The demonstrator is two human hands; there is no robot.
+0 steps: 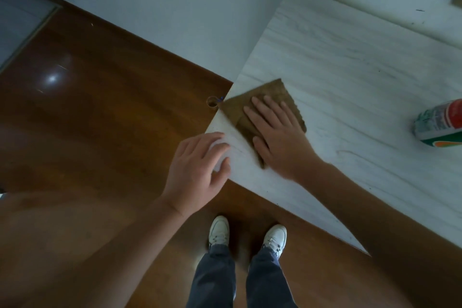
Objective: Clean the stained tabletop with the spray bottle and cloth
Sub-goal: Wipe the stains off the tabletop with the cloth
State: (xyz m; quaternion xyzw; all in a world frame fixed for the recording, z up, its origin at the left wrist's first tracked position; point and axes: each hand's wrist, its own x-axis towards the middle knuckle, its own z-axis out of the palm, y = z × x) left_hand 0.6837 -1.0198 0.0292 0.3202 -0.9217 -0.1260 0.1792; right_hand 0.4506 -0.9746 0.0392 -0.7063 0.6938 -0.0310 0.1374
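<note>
Head view, wiping stage. The brown wooden floor (100, 120) filled the left and lower field. The white, grey-grained tabletop (350, 70) ran across the right, its near corner pointing toward the person. The right hand (277, 137) lay palm down on the folded brown cloth (282, 94), fingers straight and slightly spread. It pressed the fabric flat against the surface rather than gripping it. The cloth sat near the table's left edge, one corner reaching that edge. The left hand (197, 165) rested at the same edge just beside the cloth, fingers loosely extended onto the board and holding nothing, apparently as a brace. The spray bottle (440, 124), white with red and green labelling, was on the tabletop well apart from both hands, cut by the right frame border. Whether it stood or lay could not be told. Two white shoes (220, 231) were visible below the table corner. A faint ring mark showed on the board near the right wrist, and dark specks near the far edge. Judged from this layout, spraying had been done for this patch and wiping was the step in hand. The next move called for firm strokes drawn inward from the edge, so the cloth would not slip off, then a shift toward the unwiped marks.
</note>
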